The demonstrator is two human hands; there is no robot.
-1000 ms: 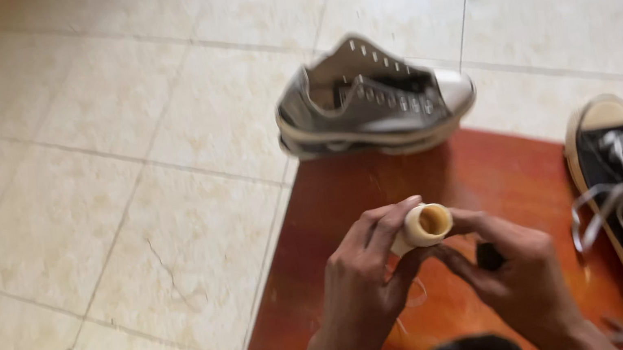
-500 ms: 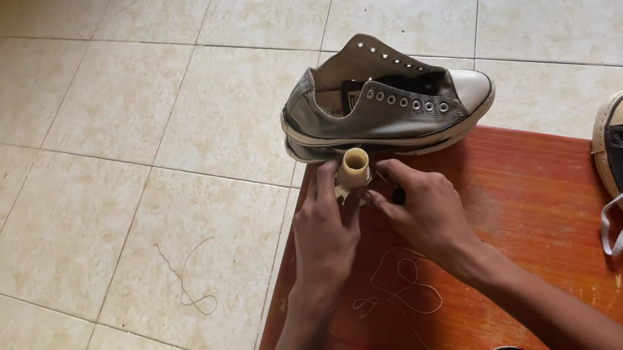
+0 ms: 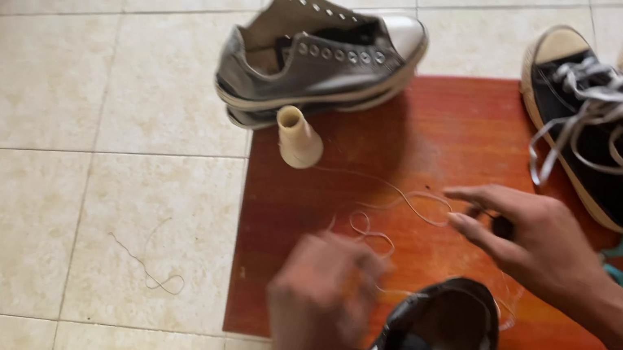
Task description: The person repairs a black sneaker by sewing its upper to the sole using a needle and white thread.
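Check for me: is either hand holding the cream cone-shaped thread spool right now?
No: the cream cone-shaped thread spool stands upright by itself on the red-brown wooden board, apart from the left hand and the right hand.
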